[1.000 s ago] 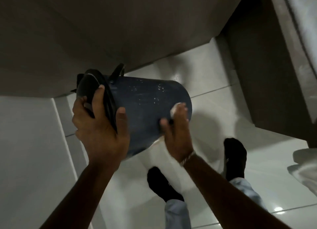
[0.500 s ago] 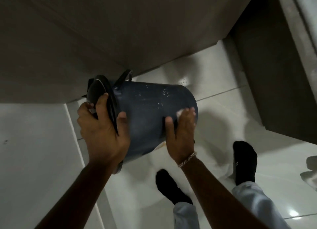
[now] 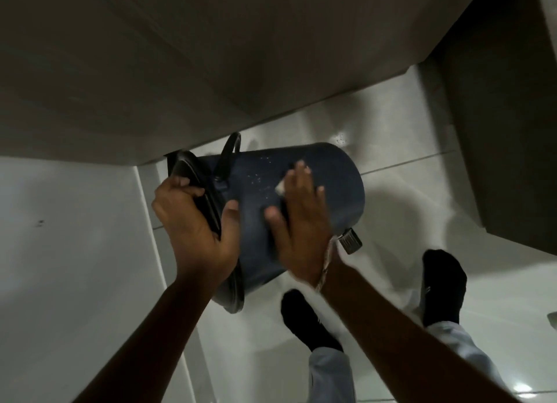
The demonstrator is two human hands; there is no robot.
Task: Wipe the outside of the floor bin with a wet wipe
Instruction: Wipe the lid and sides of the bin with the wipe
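Observation:
The dark blue floor bin (image 3: 337,185) is held off the floor, tipped on its side with its base toward the right. My left hand (image 3: 196,221) grips the black lid and rim at the bin's left end. My right hand (image 3: 301,221) lies flat on the bin's side wall, pressing a white wet wipe (image 3: 280,188) that shows only as a small corner under the fingers. Pale specks dot the wall above the wipe. A black carry handle (image 3: 227,153) sticks up near the rim, and a pedal (image 3: 351,241) juts out at the base.
Glossy white floor tiles (image 3: 407,167) lie below. A brown cabinet front (image 3: 150,70) fills the top, and a darker panel (image 3: 506,131) stands at the right. My feet in black socks (image 3: 443,285) stand under the bin. A white wall (image 3: 69,251) is at the left.
My right hand has slid up and leftward across the bin's side with the wipe, from the base edge toward the middle. The bin has rolled, showing its pedal. The left grip holds.

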